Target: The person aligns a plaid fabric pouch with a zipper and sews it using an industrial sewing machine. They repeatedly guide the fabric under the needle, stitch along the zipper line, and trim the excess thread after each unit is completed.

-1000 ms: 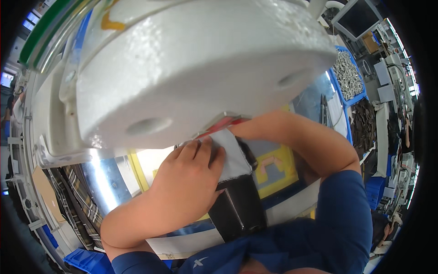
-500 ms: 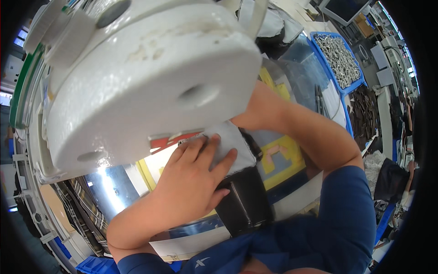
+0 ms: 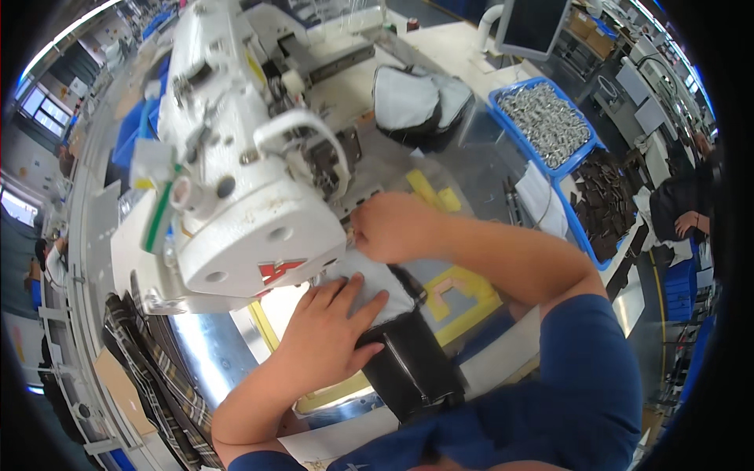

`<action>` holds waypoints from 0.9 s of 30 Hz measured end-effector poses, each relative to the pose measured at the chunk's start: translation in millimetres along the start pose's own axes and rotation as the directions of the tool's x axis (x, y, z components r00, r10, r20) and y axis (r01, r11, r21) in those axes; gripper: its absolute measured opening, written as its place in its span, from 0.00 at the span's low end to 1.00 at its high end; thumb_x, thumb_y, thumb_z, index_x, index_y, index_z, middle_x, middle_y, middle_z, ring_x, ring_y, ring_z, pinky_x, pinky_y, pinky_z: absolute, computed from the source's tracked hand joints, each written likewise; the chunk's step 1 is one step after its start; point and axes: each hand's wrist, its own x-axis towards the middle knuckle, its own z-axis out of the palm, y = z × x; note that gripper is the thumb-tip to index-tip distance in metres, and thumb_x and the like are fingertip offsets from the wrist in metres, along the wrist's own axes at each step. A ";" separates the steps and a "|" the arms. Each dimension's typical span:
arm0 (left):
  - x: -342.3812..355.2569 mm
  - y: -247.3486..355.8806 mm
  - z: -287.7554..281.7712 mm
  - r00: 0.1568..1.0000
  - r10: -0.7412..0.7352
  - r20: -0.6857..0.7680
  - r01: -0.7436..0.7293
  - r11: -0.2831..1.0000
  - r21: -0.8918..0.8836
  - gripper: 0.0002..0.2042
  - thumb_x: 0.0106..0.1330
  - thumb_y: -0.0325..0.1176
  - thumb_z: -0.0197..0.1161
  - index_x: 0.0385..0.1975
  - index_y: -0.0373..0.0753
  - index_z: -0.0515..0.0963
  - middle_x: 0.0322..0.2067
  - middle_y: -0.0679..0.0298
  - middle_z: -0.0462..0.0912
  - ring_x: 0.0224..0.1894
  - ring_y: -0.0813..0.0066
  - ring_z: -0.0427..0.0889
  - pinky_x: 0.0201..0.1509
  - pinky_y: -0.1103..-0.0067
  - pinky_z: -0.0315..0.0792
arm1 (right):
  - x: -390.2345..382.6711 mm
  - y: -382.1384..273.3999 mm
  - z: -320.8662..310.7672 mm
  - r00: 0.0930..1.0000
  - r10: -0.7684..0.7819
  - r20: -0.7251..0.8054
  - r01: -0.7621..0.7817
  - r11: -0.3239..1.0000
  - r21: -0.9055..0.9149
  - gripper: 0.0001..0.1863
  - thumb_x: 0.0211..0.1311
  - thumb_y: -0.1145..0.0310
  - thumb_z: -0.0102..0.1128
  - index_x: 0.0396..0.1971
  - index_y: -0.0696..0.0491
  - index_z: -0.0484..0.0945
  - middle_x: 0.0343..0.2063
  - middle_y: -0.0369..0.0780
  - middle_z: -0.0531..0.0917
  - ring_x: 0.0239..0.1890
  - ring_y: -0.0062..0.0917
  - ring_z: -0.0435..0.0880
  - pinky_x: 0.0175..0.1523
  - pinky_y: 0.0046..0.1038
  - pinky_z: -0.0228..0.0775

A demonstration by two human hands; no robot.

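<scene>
My left hand (image 3: 323, 326) lies with fingers spread on a light grey fabric panel (image 3: 382, 286) with a dark edge. This panel joins a shiny black piece (image 3: 412, 365) that reaches down toward my body. At the panel's far end, my right hand (image 3: 397, 226) is curled closed beside the sewing machine's needle area. Its fingertips are turned away, so what they hold, if anything, is hidden. The white sewing machine head (image 3: 263, 235) stands just left of and beyond both hands.
Yellow tape (image 3: 471, 302) marks the work surface right of the panel. Grey and black sewn pieces (image 3: 408, 98) lie behind. A blue tray of metal parts (image 3: 546, 125) and a bin of dark brown pieces (image 3: 601, 208) stand at right. Plaid cloth (image 3: 149, 369) hangs at left.
My view has drawn back from the machine head, which looks smaller and farther left. My right hand, partly hidden behind it before, now shows fully. My left hand stays spread on the panel.
</scene>
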 end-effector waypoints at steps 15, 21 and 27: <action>-1.1 33.2 16.8 0.745 -0.204 -0.635 0.136 0.978 -0.155 0.10 0.66 0.32 0.75 0.40 0.34 0.82 0.35 0.52 0.85 0.38 0.53 0.86 0.44 0.61 0.78 | -90.2 32.8 2.8 0.955 0.047 -0.291 0.057 0.940 0.336 0.29 0.71 0.45 0.67 0.47 0.61 0.86 0.39 0.54 0.90 0.45 0.50 0.90 0.53 0.47 0.81; -119.7 -2.0 -25.0 -0.030 -0.534 -0.845 0.013 0.845 -0.534 0.11 0.83 0.32 0.56 0.36 0.34 0.75 0.30 0.72 0.73 0.34 0.85 0.69 0.36 0.82 0.67 | -189.6 -21.8 2.2 0.935 -0.176 0.308 0.082 0.952 0.295 0.22 0.67 0.52 0.70 0.44 0.59 0.86 0.36 0.50 0.89 0.44 0.48 0.89 0.50 0.45 0.79; -200.9 6.8 -39.2 -0.187 -0.376 -0.907 0.744 0.549 -0.381 0.13 0.77 0.33 0.66 0.53 0.31 0.79 0.46 0.59 0.82 0.47 0.68 0.78 0.52 0.69 0.74 | -210.5 -38.8 30.5 0.851 -0.521 0.060 0.433 0.762 0.482 0.14 0.69 0.61 0.65 0.41 0.58 0.83 0.35 0.48 0.87 0.42 0.46 0.87 0.48 0.43 0.76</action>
